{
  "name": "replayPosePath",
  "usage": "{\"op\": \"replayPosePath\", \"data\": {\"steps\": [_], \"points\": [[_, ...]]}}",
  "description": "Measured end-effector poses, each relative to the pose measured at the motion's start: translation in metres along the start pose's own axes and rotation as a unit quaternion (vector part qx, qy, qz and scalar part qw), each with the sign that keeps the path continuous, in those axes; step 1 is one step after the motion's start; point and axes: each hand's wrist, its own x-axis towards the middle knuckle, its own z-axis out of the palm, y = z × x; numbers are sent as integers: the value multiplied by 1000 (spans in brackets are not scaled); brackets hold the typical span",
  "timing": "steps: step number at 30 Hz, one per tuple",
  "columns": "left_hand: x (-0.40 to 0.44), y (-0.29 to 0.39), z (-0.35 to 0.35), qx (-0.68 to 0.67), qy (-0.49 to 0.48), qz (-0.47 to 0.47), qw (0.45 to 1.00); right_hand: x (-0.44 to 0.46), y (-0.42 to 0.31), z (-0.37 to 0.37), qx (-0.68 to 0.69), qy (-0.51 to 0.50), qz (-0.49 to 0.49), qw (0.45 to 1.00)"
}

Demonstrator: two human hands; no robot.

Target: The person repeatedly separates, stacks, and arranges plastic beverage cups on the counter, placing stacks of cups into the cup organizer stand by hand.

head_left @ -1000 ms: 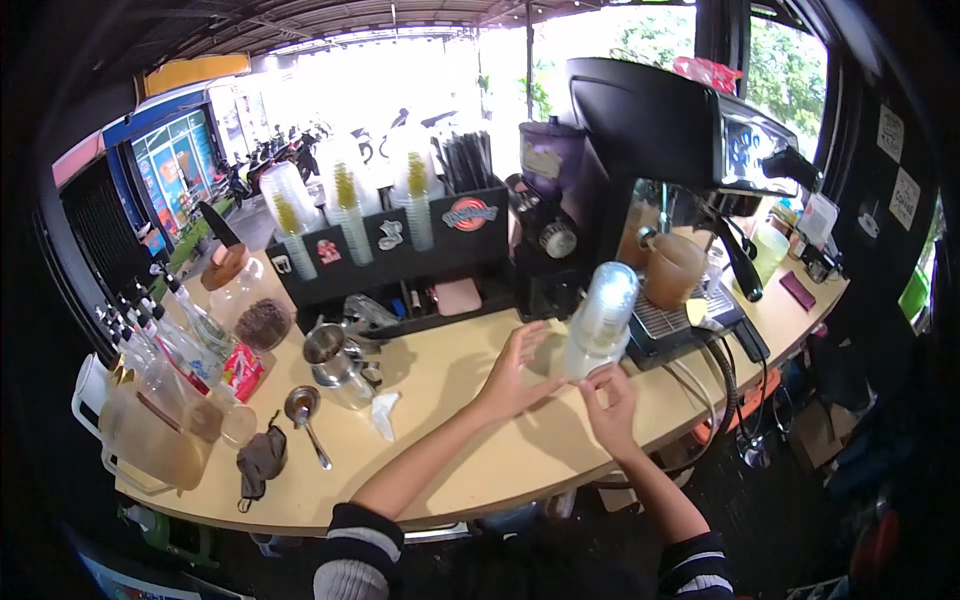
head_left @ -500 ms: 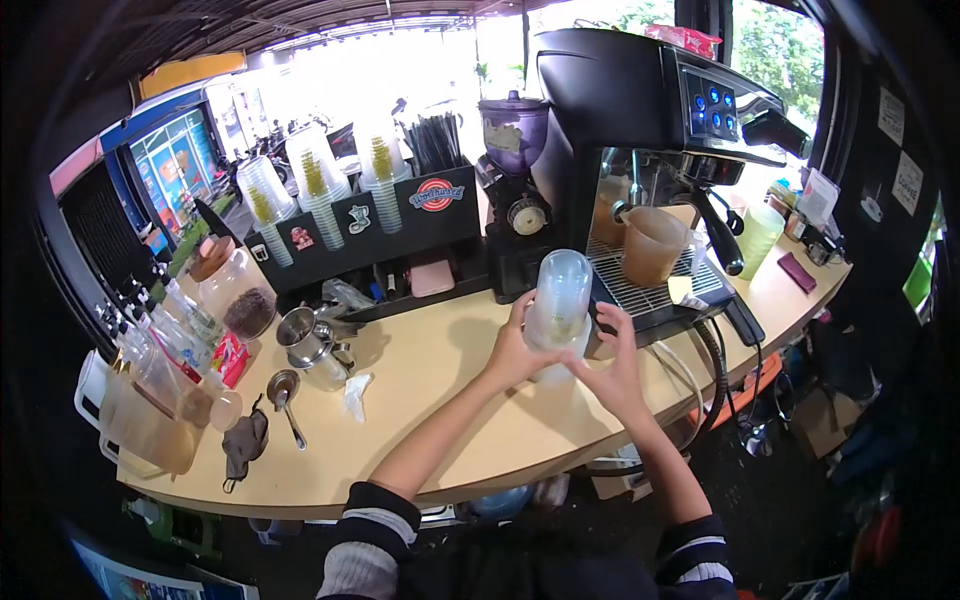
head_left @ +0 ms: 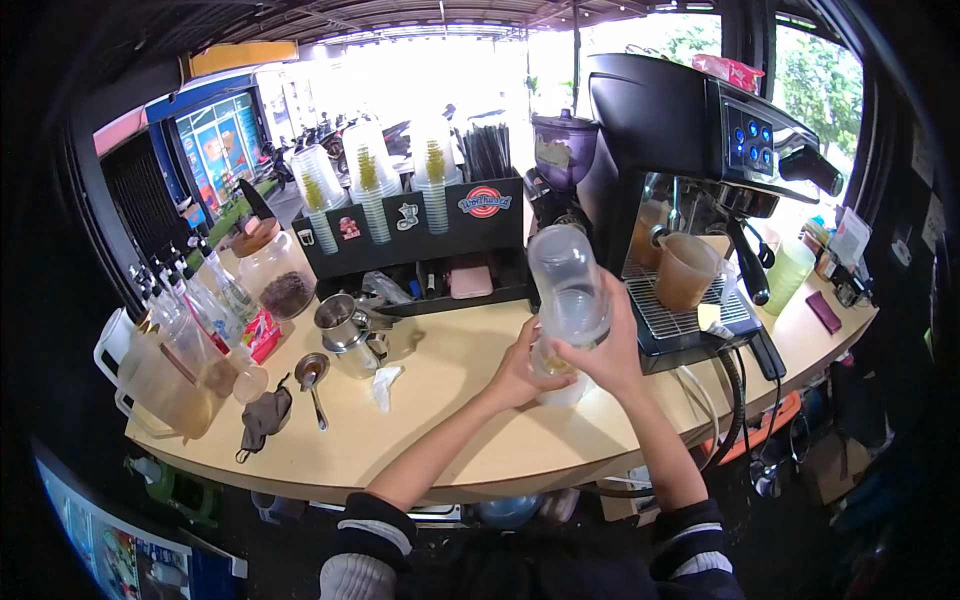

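My right hand (head_left: 617,345) is wrapped round the side of a translucent plastic container (head_left: 567,275) with a rounded upper end, which tilts to the left above the counter. Just below it is a clear plastic cup (head_left: 553,358) with a yellowish mark. My left hand (head_left: 525,370) is closed round the cup's side, thumb in front. A whitish round base (head_left: 566,393) shows beneath the hands. Fingers hide where container and cup meet, so I cannot tell whether they are joined.
The espresso machine (head_left: 690,140) stands right, with a brown-filled jug (head_left: 686,272) on its tray. A black rack (head_left: 420,230) holds stacked cups behind. Metal pitchers (head_left: 352,345), a spoon (head_left: 318,400) and a plastic pitcher (head_left: 170,390) sit left.
The translucent container has gone from upright to tilted. My right hand has closed round its side, and my left hand has moved lower onto the cup. The camera view has turned left.
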Motion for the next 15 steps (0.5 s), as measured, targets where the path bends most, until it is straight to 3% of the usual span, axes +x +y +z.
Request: {"op": "replayPosePath", "data": {"steps": [3,5,7,8,11,15], "points": [[-2,7,-10,8,-1,-10,1000,20,-24,-10,-97,-15,-68,993],[-2,11,-24,41,18,7,999,26,-32,-11,-86,-15,-104,991],[-3,28,-36,-154,101,81,980,26,-39,-8,-163,-49,-139,976],[-9,43,-39,-199,144,171,954,23,-42,2,-169,-76,-155,970],[-15,63,-48,-244,190,111,944,19,-52,12,-108,-112,-158,975],[-24,67,-63,-297,224,137,918,18,-62,15,-73,-104,-156,980]]}}
